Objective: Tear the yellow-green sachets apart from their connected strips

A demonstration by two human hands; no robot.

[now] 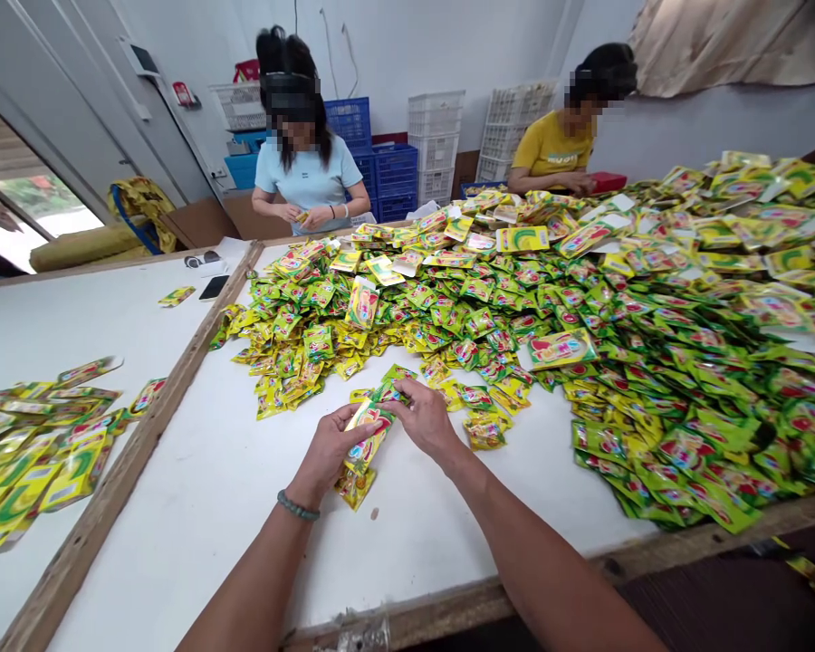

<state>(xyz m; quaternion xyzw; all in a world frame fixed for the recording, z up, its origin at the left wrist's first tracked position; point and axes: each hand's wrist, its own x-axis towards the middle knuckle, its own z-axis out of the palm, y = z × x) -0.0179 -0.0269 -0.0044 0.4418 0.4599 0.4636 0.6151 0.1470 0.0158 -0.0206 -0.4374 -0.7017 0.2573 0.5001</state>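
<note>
In the head view my left hand [327, 450] grips a slim yellow-and-green printed carton [367, 450], its thumb across the front. My right hand [429, 419] is closed at the carton's upper end, pinching a small green candy packet [395, 377]. Whether the packet is partly inside the carton I cannot tell. Just below the carton, a yellow packet [357, 490] lies on the white tabletop [237, 516]. Beyond both hands spreads a big heap of green and yellow packets [441, 308], with flat cartons [562, 349] strewn over it.
A wooden divider [136, 453] separates a left section holding filled-looking cartons [74, 466]. A phone [214, 288] lies near the divider. Across the table stand two people, one in light blue [316, 181], one in yellow [553, 158]. Stacked crates [395, 172] line the wall.
</note>
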